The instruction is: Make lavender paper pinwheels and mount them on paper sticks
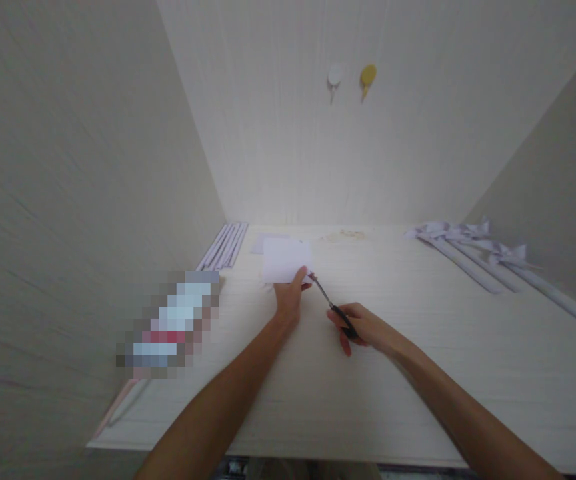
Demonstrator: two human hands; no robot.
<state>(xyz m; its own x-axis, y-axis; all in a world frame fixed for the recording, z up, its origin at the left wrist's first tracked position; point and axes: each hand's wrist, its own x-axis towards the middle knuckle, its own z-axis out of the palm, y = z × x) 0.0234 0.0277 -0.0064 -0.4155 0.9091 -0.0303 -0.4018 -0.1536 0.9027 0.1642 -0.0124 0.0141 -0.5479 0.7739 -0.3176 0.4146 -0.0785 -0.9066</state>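
My left hand (289, 294) pinches the lower edge of a small white sheet of paper (286, 259), holding it up over the pale table (418, 373). My right hand (363, 327) is closed round the dark handles of a pair of scissors (329, 301). The scissor blades point up and left, and their tips meet the paper's lower right corner beside my left thumb. A second pale sheet (263, 241) lies flat on the table behind the held one.
Several rolled paper sticks (225, 245) lie by the left wall. Paper pinwheels on long rolled stems (473, 250) rest at the back right. A blurred-out item (171, 323) sits at the left. Two hooks, white (335, 77) and yellow (367, 75), are on the back wall.
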